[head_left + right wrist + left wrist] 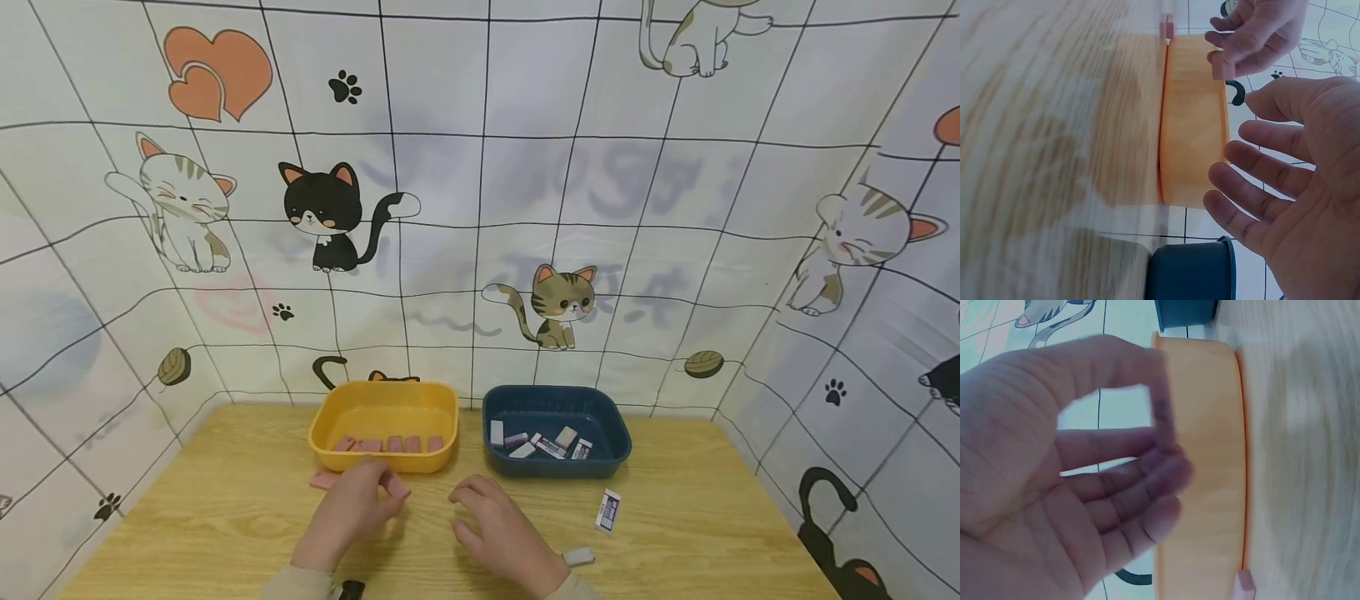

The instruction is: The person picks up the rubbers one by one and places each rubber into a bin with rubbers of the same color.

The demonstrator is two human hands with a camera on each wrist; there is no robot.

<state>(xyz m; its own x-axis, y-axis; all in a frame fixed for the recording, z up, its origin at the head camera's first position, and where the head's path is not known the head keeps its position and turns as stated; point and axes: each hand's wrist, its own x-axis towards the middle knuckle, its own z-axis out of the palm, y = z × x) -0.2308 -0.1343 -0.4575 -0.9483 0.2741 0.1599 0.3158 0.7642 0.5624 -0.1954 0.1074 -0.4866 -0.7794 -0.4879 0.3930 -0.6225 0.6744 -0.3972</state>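
Your left grip (358, 500) pinches a pink block (397, 487); your right grip (501, 527) is relaxed, empty. Probably light and firm: hold its sides.

1 yel. bin (422, 463), 1 blue bin (555, 468) — approx. 7 pink blks (413, 444), approx. 8 white/purple-ish blks (608, 510)

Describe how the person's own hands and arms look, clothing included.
The left hand and right hand are bare, with no gloves or rings in sight. Pale beige sleeves end near the wrists. A small black item shows beside the left sleeve, too cut off to identify.
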